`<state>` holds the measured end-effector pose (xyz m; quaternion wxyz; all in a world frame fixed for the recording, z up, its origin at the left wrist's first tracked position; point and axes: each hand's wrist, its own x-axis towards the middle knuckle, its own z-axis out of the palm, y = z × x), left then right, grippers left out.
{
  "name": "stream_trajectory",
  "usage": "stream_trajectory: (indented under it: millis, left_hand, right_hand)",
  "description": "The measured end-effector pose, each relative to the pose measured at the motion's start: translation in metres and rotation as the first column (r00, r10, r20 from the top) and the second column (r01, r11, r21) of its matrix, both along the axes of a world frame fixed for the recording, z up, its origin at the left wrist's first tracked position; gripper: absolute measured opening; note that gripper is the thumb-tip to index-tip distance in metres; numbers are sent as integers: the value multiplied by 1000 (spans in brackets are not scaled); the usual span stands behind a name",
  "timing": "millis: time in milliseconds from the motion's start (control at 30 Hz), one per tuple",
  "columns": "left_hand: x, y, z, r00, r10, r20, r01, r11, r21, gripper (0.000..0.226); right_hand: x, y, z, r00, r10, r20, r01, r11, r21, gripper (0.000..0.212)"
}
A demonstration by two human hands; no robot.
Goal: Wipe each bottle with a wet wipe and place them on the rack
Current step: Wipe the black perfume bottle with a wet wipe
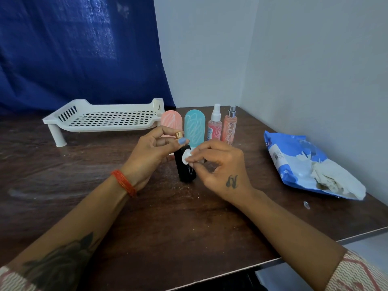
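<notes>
Steadying the black bottle upright on the table by pinching its gold cap with my left hand, I should rub firmly with the wipe pinched in my right hand, covering every side

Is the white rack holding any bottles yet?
No. The rack shows only bare grid; the black bottle stands on the table.

Open tabletop left of the hands, up to the rack. Behind the black bottle, four upright bottles in a close row. Right side blocked by wipe pack near wall.
</notes>
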<state>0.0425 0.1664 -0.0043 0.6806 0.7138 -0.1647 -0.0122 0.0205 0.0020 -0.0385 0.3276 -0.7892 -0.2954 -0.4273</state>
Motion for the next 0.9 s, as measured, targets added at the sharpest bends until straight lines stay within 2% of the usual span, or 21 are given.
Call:
stream_trajectory:
  millis: [67,267,400,500,700,800,900]
  left_hand:
    - [1,0,0,1000,3,0,-3,1000,4,42]
    - [2,-1,-1,1000,-13,8,13,1000,-18,36]
    - [4,1,-2,1000,-5,4,5,1000,-19,39]
    - [6,1,-3,1000,2,8,-2,1000,-19,32]
    - [6,1,-3,1000,7,1,-7,1000,-30,35]
    - [6,0,-3,1000,7,-5,-8,999,-33,40]
    - [7,2,-4,1000,9,0,-9,999,-35,31]
  right_hand:
    - [-1,0,-1,999,17,-30,-17,1000,-1,13]
    - [1,-2,-1,995,-89,-47,90,996,16,12]
    - [-2,0,1,999,-12,-31,12,1000,11,11]
    - [-2,-1,-1,998,23,-61,-25,999,-20,14]
    - [1,-3,-2,993,-89,-78,89,996,-5,14]
    - [-1,-1,0,997,-36,-61,35,999,-10,13]
    - [-4,0,1,995,33,-97,-39,998,-56,14]
